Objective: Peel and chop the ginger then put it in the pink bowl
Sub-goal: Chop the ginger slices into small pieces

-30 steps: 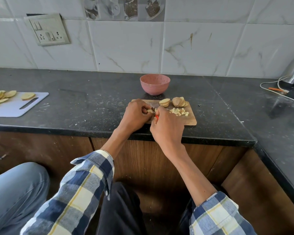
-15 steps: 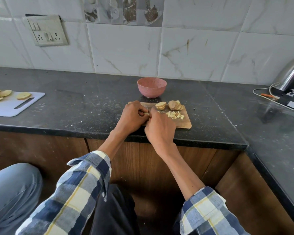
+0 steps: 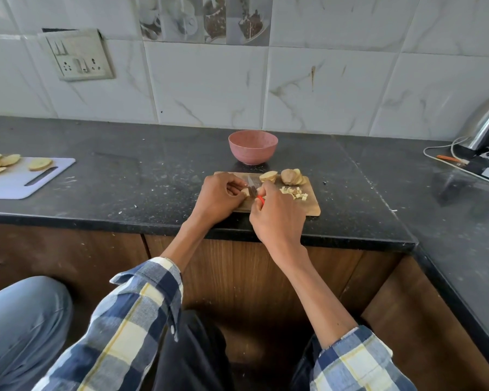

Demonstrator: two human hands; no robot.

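The left hand pinches a small ginger piece on the wooden board, the right hand clenched on the knife beside those fingertips; ginger looks light, firm and slippery, so hold it well behind the blade.

Pink bowl, tan wooden board, black speckled counter, blue-yellow-white plaid sleeves.

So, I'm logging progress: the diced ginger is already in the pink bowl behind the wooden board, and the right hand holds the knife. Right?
Not quite. In the head view the diced ginger lies on the wooden board, not in the pink bowl behind it. The right hand does hold the knife.
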